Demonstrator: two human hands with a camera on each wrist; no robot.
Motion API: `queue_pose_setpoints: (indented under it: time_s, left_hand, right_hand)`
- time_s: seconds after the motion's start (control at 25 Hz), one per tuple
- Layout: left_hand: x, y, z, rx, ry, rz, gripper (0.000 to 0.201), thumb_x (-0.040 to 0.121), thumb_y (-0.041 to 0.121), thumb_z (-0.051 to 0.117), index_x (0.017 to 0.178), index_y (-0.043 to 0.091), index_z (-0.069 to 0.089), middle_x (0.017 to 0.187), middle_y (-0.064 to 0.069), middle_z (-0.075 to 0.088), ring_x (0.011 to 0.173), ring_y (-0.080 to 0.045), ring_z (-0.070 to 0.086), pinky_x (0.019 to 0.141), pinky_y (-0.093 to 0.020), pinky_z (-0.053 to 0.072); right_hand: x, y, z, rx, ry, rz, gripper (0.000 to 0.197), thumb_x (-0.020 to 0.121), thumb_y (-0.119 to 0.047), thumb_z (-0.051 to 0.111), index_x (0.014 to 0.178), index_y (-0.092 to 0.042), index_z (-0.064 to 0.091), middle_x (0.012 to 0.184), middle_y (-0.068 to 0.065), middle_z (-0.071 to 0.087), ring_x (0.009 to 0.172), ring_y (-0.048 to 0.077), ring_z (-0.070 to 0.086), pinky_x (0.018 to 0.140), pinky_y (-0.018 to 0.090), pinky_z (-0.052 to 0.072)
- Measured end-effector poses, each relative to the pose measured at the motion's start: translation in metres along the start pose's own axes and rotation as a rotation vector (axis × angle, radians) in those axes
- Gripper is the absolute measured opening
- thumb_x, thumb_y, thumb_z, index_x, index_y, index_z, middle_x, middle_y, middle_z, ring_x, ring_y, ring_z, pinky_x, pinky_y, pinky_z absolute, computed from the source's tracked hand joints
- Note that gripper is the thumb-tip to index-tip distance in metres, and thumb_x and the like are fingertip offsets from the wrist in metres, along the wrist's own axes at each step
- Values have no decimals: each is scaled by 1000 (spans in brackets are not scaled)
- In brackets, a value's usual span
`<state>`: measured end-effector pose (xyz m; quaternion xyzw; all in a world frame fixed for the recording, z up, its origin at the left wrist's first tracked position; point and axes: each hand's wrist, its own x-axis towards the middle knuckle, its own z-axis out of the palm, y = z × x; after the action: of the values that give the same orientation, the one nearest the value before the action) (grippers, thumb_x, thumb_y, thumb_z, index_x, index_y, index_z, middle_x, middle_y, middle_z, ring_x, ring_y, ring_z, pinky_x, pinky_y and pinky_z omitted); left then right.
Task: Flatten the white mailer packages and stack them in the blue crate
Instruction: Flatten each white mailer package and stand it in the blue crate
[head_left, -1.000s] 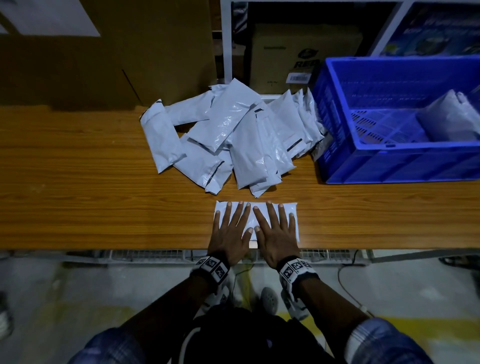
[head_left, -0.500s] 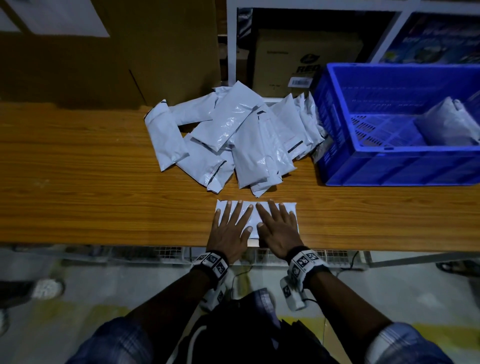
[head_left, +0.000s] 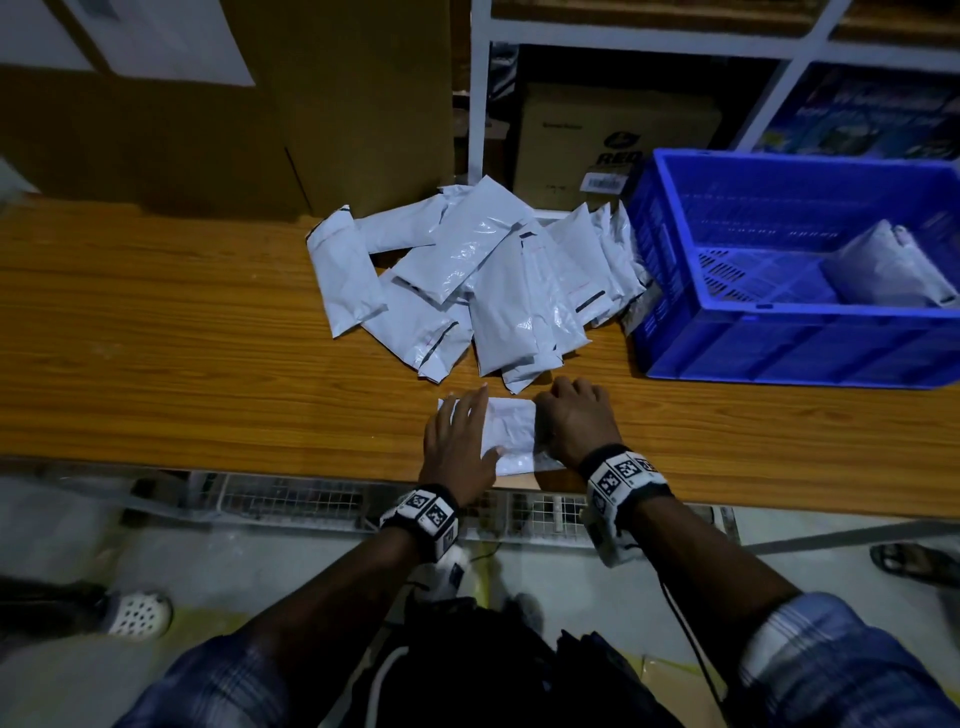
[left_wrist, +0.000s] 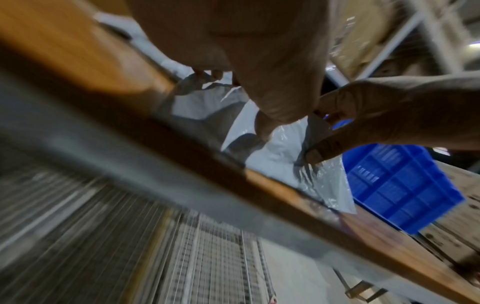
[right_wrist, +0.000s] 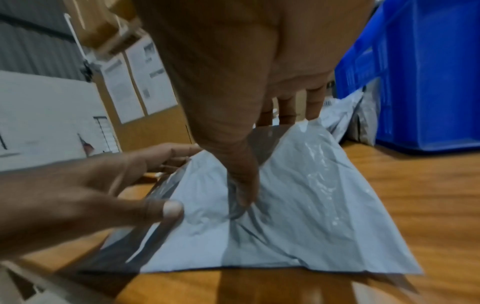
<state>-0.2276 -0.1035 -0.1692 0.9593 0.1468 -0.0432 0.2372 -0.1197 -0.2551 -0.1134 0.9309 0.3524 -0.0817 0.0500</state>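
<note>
Both hands work one white mailer (head_left: 508, 434) at the tabletop's (head_left: 208, 364) near edge, left hand (head_left: 457, 447) flat, right hand (head_left: 576, 421) pinching its side; slick film could slip floorward before reaching the blue crate (head_left: 779, 353).

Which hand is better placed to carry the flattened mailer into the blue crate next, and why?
Probably the right hand: it grips the mailer's crate-side end, nearer the blue crate. The left hand rests on the far end.
</note>
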Motion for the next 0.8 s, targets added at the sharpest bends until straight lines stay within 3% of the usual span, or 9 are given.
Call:
queue_pose_setpoints:
  time_s: [0.08,0.16,0.32,0.4,0.48,0.56,0.6,0.68,0.8]
  left_hand:
    - [2,5,-19,54,138,62,60,92,38,65,145,24,41,148,-2,44,140,-25,32,118,-45,21]
    - [7,10,-35,150,278,153,37,87,31,70,121,24,57,124,1,58,123,-22,47,114,-42,26]
    - [10,17,-50,209,371,290,33,67,9,72,91,25,55,101,5,60,105,-21,55,110,-42,32]
    - [5,17,-40,204,358,303,40,58,1,72,83,25,51,92,5,58,94,-22,55,103,-40,36]
    - [-1,15,-25,215,234,260,41,57,1,73,82,25,51,96,3,59,96,-23,57,105,-41,36]
    - [-8,12,-8,248,50,191,35,65,9,74,90,25,56,124,0,60,121,-23,53,116,-43,27]
    - [-10,11,-1,256,-14,160,32,68,14,73,95,23,58,139,-2,54,133,-23,46,119,-44,22]
    - [-16,9,7,213,-67,120,33,68,23,68,99,20,58,151,-4,45,143,-24,34,121,-47,18]
    - [-19,7,12,165,19,144,36,74,39,55,104,19,54,146,-6,49,139,-26,39,116,-50,26]
  right_hand:
    - [-6,4,-7,-8,91,2,40,68,-28,82,104,-22,64,114,5,58,108,29,49,93,47,39]
    - [-12,6,-18,1,143,-8,34,73,-27,77,104,-21,65,115,5,60,109,30,52,94,47,38]
    - [-18,6,-25,-2,206,-18,45,66,-26,78,107,-17,61,117,8,62,109,32,54,91,47,41]
    - [-18,4,-7,28,210,-1,38,78,-23,69,113,-14,56,117,10,59,109,35,54,89,46,41]
    - [-21,3,21,95,109,6,38,92,-23,55,128,-16,44,129,9,50,120,37,49,95,48,38]
    - [-27,3,51,176,-115,14,76,89,-41,56,152,-28,15,159,6,21,146,39,18,115,53,20]
    - [-29,4,62,212,-190,18,89,86,-53,54,154,-36,-1,164,2,0,150,36,-2,119,54,7]
    - [-33,3,75,280,-217,23,87,87,-69,37,151,-43,-16,160,-4,-24,147,29,-23,119,52,-9]
    - [-37,-4,76,409,-122,89,65,95,-68,11,150,-47,-16,159,-8,-28,145,26,-29,119,48,-14]
